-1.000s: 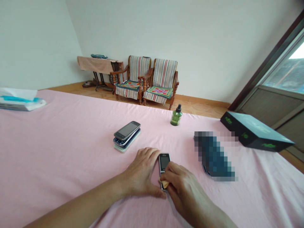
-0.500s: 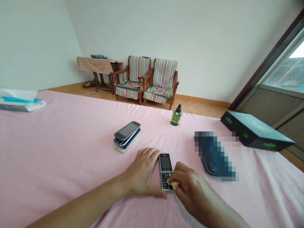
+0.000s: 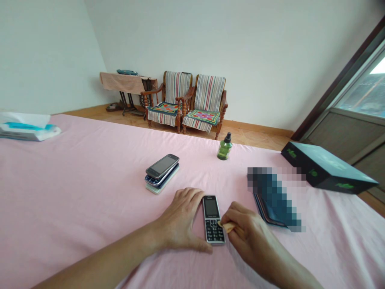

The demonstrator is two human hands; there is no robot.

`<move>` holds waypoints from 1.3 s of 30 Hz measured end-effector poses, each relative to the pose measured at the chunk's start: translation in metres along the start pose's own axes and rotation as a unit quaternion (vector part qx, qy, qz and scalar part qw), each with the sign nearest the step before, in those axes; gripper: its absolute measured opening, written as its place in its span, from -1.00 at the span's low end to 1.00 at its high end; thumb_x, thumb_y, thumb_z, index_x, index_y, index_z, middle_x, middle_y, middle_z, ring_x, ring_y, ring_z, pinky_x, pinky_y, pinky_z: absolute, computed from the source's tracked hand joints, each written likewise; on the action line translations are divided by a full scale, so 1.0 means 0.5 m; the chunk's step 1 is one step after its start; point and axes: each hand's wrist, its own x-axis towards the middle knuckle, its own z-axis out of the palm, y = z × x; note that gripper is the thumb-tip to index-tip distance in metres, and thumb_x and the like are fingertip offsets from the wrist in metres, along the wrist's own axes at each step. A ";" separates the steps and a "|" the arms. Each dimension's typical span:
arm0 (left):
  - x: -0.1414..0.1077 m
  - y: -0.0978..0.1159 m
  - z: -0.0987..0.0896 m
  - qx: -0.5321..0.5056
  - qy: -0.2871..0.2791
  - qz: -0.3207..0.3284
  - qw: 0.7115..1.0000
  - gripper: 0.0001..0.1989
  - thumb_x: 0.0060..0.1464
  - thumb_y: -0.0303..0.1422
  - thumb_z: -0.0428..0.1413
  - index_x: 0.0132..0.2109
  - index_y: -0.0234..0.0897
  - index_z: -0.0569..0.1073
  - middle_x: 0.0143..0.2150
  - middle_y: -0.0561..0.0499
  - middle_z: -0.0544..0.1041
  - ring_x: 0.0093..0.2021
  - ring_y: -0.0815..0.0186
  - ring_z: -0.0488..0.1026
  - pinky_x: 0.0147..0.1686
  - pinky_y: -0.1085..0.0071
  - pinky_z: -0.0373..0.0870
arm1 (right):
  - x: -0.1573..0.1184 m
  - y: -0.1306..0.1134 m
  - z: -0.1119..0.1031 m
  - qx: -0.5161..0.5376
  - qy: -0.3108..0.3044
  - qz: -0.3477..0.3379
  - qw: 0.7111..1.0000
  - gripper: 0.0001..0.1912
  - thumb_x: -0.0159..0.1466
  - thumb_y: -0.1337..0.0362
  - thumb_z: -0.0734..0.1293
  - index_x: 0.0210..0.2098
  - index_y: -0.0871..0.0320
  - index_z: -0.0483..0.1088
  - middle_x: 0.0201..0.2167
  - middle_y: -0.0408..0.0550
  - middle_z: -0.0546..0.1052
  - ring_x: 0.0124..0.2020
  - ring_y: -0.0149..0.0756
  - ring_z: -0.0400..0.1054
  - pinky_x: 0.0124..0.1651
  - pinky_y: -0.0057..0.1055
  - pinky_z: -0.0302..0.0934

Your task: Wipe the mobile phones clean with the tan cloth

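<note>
Bar phone (image 3: 213,220) lies flat on pink sheet (image 3: 90,180), long axis fore-aft, screen end away, leaning slightly left. Left hand (image 3: 180,220) open, just beside it; right hand (image 3: 246,228) pinches tan scrap (image 3: 228,227) at phone's right edge.

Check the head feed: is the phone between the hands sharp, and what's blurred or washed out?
Head view: the phone is sharp enough to show its keypad, but not its small print; a pixelated patch hides something beside the right hand; the window is washed out at its top corner; the wide lens tilts the far wall.
</note>
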 end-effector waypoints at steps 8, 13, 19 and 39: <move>-0.003 -0.004 0.005 -0.008 0.007 0.006 1.000 0.01 -0.34 0.08 0.32 0.21 -0.27 0.18 0.18 -0.22 0.28 0.16 -0.12 0.20 0.18 -0.04 0.10 | 0.001 -0.003 0.012 0.017 -0.013 -0.009 1.000 -0.71 0.16 0.60 0.18 -0.42 0.17 0.45 -0.38 -0.10 0.37 -0.37 -0.37 0.31 -0.34 -0.44 0.11; -0.003 -0.003 0.004 -0.012 0.015 0.010 1.000 -0.01 -0.34 0.08 0.32 0.21 -0.25 0.18 0.16 -0.20 0.29 0.14 -0.11 0.21 0.16 -0.04 0.12 | 0.011 -0.006 0.021 0.001 0.009 0.001 1.000 -0.72 0.16 0.61 0.17 -0.40 0.20 0.43 -0.35 -0.07 0.36 -0.32 -0.32 0.32 -0.29 -0.41 0.14; -0.003 -0.006 0.004 -0.012 0.010 0.015 1.000 -0.03 -0.32 0.09 0.31 0.19 -0.27 0.20 0.16 -0.21 0.29 0.15 -0.10 0.21 0.17 -0.02 0.12 | 0.003 -0.018 0.011 0.002 -0.015 0.007 1.000 -0.73 0.11 0.62 0.19 -0.46 0.20 0.41 -0.40 -0.10 0.38 -0.40 -0.37 0.30 -0.38 -0.45 0.10; -0.005 -0.005 0.006 -0.013 0.020 0.017 1.000 -0.04 -0.31 0.07 0.31 0.20 -0.22 0.17 0.15 -0.19 0.29 0.14 -0.10 0.22 0.15 -0.03 0.13 | 0.005 -0.019 0.024 -0.026 0.004 -0.019 0.999 -0.75 0.16 0.57 0.18 -0.42 0.18 0.42 -0.38 -0.10 0.37 -0.36 -0.35 0.28 -0.34 -0.44 0.12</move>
